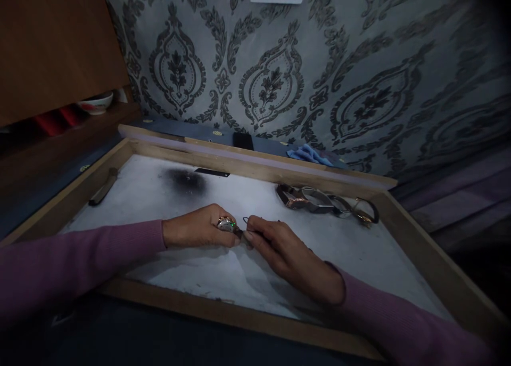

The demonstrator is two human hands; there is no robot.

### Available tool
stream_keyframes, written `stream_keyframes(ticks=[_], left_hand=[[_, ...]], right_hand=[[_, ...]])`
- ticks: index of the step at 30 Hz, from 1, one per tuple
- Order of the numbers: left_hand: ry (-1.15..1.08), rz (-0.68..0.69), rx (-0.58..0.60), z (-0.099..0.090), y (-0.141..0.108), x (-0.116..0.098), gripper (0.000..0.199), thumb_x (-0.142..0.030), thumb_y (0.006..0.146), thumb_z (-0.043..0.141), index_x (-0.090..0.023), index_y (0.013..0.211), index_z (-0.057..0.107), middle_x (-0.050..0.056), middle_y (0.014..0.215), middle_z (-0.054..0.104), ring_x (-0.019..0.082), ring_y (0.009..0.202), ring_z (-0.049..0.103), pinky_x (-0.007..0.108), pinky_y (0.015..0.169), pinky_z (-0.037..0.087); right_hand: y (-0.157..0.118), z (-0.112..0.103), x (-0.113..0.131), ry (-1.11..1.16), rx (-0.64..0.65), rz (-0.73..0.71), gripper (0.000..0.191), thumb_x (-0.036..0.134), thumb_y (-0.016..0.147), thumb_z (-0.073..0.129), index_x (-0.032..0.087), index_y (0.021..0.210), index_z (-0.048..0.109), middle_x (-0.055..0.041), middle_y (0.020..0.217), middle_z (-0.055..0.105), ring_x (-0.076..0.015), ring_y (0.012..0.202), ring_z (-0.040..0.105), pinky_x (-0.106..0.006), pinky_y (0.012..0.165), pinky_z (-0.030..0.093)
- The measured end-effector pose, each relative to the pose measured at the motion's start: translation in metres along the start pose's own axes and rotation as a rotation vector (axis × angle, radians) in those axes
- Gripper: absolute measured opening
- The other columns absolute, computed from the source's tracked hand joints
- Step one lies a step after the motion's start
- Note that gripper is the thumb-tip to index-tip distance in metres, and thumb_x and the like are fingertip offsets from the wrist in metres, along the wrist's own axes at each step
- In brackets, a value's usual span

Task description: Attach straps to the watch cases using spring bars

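Observation:
My left hand (pixel 207 227) is closed around a wristwatch (pixel 227 225) with a round, shiny face and a small green glint on it. From the watch a short dark strap (pixel 238 232) runs to the fingertips of my right hand (pixel 279 246), which are pinched on its end. A thin dark loop (pixel 245 219) sticks out above the right fingers; I cannot tell what it belongs to. Both hands are over the white floor of a shallow wooden tray (pixel 239 305). Several other watches (pixel 319 200) lie in a row by the tray's far right side.
A folding knife or similar handled tool (pixel 104 187) lies at the tray's left wall. Near the far wall are a flat dark strip (pixel 212 172) and a black smudge (pixel 186 182). Beyond the rim are a black phone-like object (pixel 243 141) and a blue cloth (pixel 309 154).

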State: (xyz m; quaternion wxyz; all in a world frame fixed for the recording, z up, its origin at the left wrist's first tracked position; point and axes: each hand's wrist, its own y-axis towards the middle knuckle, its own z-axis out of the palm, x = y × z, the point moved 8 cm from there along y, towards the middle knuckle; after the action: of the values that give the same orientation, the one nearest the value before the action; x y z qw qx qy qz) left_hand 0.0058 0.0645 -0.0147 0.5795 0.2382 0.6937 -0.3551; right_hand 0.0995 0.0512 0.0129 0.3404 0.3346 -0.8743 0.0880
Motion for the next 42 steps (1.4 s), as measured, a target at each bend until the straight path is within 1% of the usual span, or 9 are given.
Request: stream_keyframes(ticks=[8, 12, 16, 20, 24, 27, 32, 37, 42], left_hand=[[0.041, 0.06, -0.004, 0.002, -0.002, -0.011, 0.022, -0.034, 0.087, 0.052, -0.014, 0.08, 0.056, -0.008, 0.058, 0.035, 0.007, 0.051, 0.028, 0.022, 0.048, 0.022], [0.053, 0.061, -0.006, 0.003, -0.001, -0.011, 0.02, -0.03, 0.089, 0.049, -0.015, 0.076, 0.055, -0.008, 0.057, 0.032, 0.007, 0.051, 0.028, 0.021, 0.048, 0.023], [0.079, 0.074, -0.004, 0.003, -0.001, -0.011, 0.021, -0.026, 0.089, 0.047, -0.015, 0.072, 0.053, -0.008, 0.056, 0.033, 0.007, 0.05, 0.029, 0.021, 0.047, 0.023], [0.077, 0.088, 0.0, 0.002, -0.001, -0.011, 0.021, -0.024, 0.088, 0.047, -0.016, 0.069, 0.053, -0.008, 0.054, 0.033, 0.007, 0.048, 0.028, 0.021, 0.047, 0.023], [0.087, 0.096, 0.002, 0.002, -0.001, -0.011, 0.021, -0.026, 0.087, 0.048, -0.016, 0.069, 0.052, -0.008, 0.054, 0.035, 0.007, 0.048, 0.028, 0.021, 0.047, 0.024], [0.08, 0.102, 0.003, 0.002, -0.001, -0.012, 0.021, -0.026, 0.087, 0.049, -0.016, 0.068, 0.052, -0.008, 0.055, 0.034, 0.007, 0.049, 0.03, 0.02, 0.048, 0.025], [0.082, 0.089, 0.01, 0.002, -0.001, -0.013, 0.021, -0.025, 0.086, 0.048, -0.016, 0.069, 0.052, -0.008, 0.054, 0.034, 0.007, 0.048, 0.028, 0.02, 0.047, 0.024], [0.068, 0.071, -0.015, -0.001, -0.001, -0.011, 0.02, -0.028, 0.086, 0.049, -0.016, 0.071, 0.052, -0.008, 0.056, 0.035, 0.007, 0.05, 0.03, 0.02, 0.046, 0.024], [0.049, 0.051, -0.028, -0.003, 0.0, -0.009, 0.02, -0.03, 0.084, 0.05, -0.016, 0.07, 0.052, -0.008, 0.057, 0.032, 0.007, 0.05, 0.028, 0.019, 0.046, 0.025]], right_hand=[[0.002, -0.001, -0.002, 0.043, -0.012, 0.024, 0.03, 0.033, 0.097, 0.04, 0.019, 0.07, 0.041, 0.0025, 0.061, 0.047, -0.01, 0.053, 0.041, -0.023, 0.052, 0.03], [0.001, 0.0, -0.001, 0.062, -0.008, 0.029, 0.03, 0.034, 0.097, 0.039, 0.019, 0.071, 0.043, 0.0026, 0.06, 0.047, -0.0097, 0.052, 0.04, -0.023, 0.051, 0.03], [0.0, 0.002, -0.008, 0.117, 0.017, 0.096, 0.03, 0.035, 0.097, 0.041, 0.02, 0.071, 0.043, 0.0048, 0.053, 0.045, -0.009, 0.047, 0.041, -0.022, 0.048, 0.03], [0.0, 0.004, -0.011, 0.229, 0.055, 0.151, 0.031, 0.041, 0.096, 0.045, 0.019, 0.074, 0.047, 0.004, 0.048, 0.052, -0.0099, 0.046, 0.049, -0.021, 0.049, 0.035], [0.001, 0.005, -0.014, 0.324, 0.073, 0.211, 0.035, 0.047, 0.092, 0.051, 0.018, 0.073, 0.05, 0.0014, 0.05, 0.058, -0.0088, 0.043, 0.048, -0.02, 0.045, 0.036], [0.001, 0.008, -0.016, 0.424, 0.081, 0.247, 0.036, 0.05, 0.09, 0.054, 0.018, 0.073, 0.05, -0.0006, 0.054, 0.061, -0.0096, 0.044, 0.053, -0.021, 0.046, 0.042], [0.001, 0.008, -0.017, 0.499, 0.068, 0.248, 0.035, 0.046, 0.088, 0.058, 0.017, 0.072, 0.05, -0.0021, 0.059, 0.063, -0.0105, 0.048, 0.056, -0.022, 0.05, 0.046], [0.0, 0.004, -0.016, 0.439, 0.064, 0.256, 0.029, 0.041, 0.09, 0.057, 0.018, 0.075, 0.048, -0.0001, 0.059, 0.061, -0.0101, 0.05, 0.055, -0.021, 0.049, 0.044], [0.001, 0.002, -0.013, 0.416, 0.074, 0.192, 0.023, 0.042, 0.095, 0.047, 0.019, 0.094, 0.044, 0.0011, 0.07, 0.061, -0.0079, 0.047, 0.054, -0.02, 0.047, 0.042]])
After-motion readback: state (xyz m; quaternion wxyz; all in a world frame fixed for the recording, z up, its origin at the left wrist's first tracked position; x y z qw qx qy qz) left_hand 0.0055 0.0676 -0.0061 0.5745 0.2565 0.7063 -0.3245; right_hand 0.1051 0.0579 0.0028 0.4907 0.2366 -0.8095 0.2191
